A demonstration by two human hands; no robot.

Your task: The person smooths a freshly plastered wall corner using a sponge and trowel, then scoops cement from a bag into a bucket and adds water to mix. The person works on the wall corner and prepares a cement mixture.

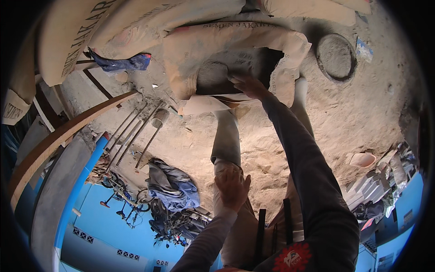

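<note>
A brown paper cement bag point(186, 45) lies in front of me, its upper side torn open around dark grey powder point(260, 63). My right hand point(247, 86) reaches into the opening, fingers bent and closed at the edge of a rounded grey shape point(212, 76). Whether that shape is a powder-filled bowl or a mound, I cannot make out. My left hand point(232, 185) lies flat on my left knee, fingers apart, holding nothing. Both my boots point(226, 136) stand close to the near side of the bag.
More cement bags point(72, 36) line the far left. A round dark pan point(336, 59) of grey powder sits right of the torn bag. Long rods point(136, 136), a small can point(160, 118), a wooden beam point(68, 131) and heaped cloth point(172, 183) lie left; a pale bowl point(361, 159) lies right.
</note>
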